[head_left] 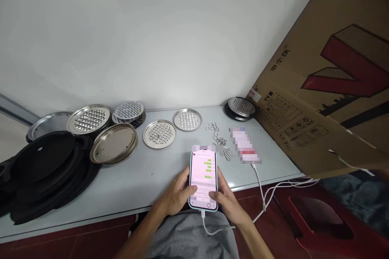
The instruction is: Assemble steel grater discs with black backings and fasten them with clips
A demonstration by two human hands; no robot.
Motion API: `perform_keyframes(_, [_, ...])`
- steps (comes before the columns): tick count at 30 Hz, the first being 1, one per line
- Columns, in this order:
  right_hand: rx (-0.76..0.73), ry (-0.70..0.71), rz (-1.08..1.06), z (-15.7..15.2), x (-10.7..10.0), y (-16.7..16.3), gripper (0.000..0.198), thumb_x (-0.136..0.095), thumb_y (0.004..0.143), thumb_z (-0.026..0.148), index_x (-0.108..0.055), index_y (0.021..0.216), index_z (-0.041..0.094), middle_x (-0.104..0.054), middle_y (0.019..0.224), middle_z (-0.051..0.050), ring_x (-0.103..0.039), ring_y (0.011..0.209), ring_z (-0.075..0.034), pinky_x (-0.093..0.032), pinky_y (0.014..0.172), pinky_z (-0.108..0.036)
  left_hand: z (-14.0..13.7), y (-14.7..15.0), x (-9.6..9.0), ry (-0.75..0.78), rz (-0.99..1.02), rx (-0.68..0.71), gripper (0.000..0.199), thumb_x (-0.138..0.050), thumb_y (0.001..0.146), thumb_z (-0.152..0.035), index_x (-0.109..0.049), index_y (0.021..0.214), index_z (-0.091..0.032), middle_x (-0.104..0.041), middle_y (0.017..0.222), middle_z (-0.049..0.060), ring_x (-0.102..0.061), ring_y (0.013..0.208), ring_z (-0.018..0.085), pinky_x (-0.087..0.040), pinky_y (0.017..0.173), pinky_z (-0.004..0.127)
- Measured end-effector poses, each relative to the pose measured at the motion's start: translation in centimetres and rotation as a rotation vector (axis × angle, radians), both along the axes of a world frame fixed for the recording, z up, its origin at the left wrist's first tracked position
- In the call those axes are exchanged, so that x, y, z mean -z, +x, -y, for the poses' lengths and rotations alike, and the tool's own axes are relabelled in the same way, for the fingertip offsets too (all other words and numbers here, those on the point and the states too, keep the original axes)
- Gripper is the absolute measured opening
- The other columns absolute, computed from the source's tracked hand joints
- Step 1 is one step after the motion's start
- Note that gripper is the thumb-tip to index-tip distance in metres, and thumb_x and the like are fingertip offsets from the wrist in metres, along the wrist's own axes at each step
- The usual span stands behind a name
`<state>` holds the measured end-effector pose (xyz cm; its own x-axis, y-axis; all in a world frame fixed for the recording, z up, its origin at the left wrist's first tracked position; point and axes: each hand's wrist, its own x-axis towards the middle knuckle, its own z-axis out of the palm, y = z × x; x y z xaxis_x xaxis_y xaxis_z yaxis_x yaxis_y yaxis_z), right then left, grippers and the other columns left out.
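A smartphone [203, 174] in a pale blue case is held upright between both hands above my lap. Its lit screen shows a chat with green bubbles and a keyboard. My left hand [178, 194] wraps its left side, with the thumb over the keys. Around its right edge curls my right hand [226, 198], its thumb also on the keyboard. A white charging cable [203, 220] is plugged into the phone's bottom. Just beyond lie small metal rings and clips [221, 141]. A second phone [244, 145], its screen blurred out, rests to the right with a cable attached.
Round metal grater plates [159, 134] and a stack of metal discs [114, 143] lie on the grey table [139, 186]. Black round pans [48, 166] fill the left. More discs [241, 107] sit at the back right beside a large cardboard box [322, 73]. A red stool [322, 218] stands below.
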<state>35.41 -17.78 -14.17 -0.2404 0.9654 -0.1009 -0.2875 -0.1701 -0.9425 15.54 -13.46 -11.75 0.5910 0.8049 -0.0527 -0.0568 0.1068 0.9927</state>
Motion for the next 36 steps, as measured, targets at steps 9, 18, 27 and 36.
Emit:
perform_keyframes(9, [0.016,0.025,0.048,0.16,-0.13,-0.18,0.065,-0.067,0.086,0.031,-0.044,0.147,0.031,-0.059,0.141,-0.005,-0.057,0.126,-0.029,-0.046,0.106,-0.042,0.09,0.46,0.16,0.095,-0.163,-0.085,0.046,-0.064,0.090,-0.032,-0.058,0.133,-0.017,-0.071,0.118,0.010,-0.066,0.101,0.026,-0.054,0.091,0.037])
perform_keyframes(18, [0.013,0.035,0.039,0.23,-0.11,-0.21,0.065,-0.068,0.086,0.034,-0.045,0.147,0.032,-0.060,0.140,-0.004,-0.058,0.124,-0.030,-0.048,0.103,-0.042,-0.16,0.12,0.24,0.025,-0.034,-0.051,0.043,-0.060,0.093,-0.040,-0.062,0.128,-0.015,-0.073,0.109,0.008,-0.066,0.093,0.023,-0.053,0.085,0.033])
perform_keyframes(27, [-0.018,0.040,0.044,0.22,0.13,-0.13,0.069,-0.068,0.088,0.033,-0.040,0.151,0.032,-0.057,0.143,-0.004,-0.056,0.126,-0.029,-0.045,0.107,-0.041,-0.25,0.67,0.58,0.001,-0.094,-0.158,0.048,-0.049,0.099,-0.052,-0.071,0.110,-0.011,-0.073,0.090,0.007,-0.062,0.077,0.019,-0.048,0.070,0.027])
perform_keyframes(36, [-0.005,0.061,0.045,0.16,0.58,0.06,0.069,-0.066,0.088,0.031,-0.040,0.152,0.031,-0.057,0.143,-0.006,-0.053,0.129,-0.031,-0.039,0.112,-0.047,-0.21,0.44,0.37,0.023,-0.087,-0.147,0.049,-0.048,0.100,-0.052,-0.071,0.111,-0.011,-0.073,0.089,0.007,-0.062,0.078,0.020,-0.048,0.072,0.028])
